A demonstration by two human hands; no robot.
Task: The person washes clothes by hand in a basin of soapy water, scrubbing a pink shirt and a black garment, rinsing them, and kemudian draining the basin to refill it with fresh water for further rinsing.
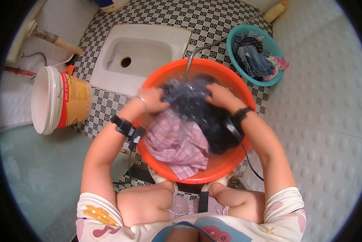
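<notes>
A large orange plastic basin (226, 177) holds water and wet clothes in front of me. Both my left hand (153, 98) and my right hand (220, 94) grip a dark garment (190, 96), one at each side of it. Its lower part spreads black through the water towards the basin's right wall. Nearer to me, a pink plaid cloth (178, 142) lies bunched, partly over the near rim. A metal flexible hose (190, 62) reaches over the far rim, and water splashes below its end. My left fingers are blurred.
A white squat toilet (105, 69) is set in the patterned tile floor behind the basin. At the right back stands a teal basin (231, 45) of clothes (253, 57). A yellow and white bucket (75, 99) lies on its side at left. A dimpled wall (314, 145) bounds the right.
</notes>
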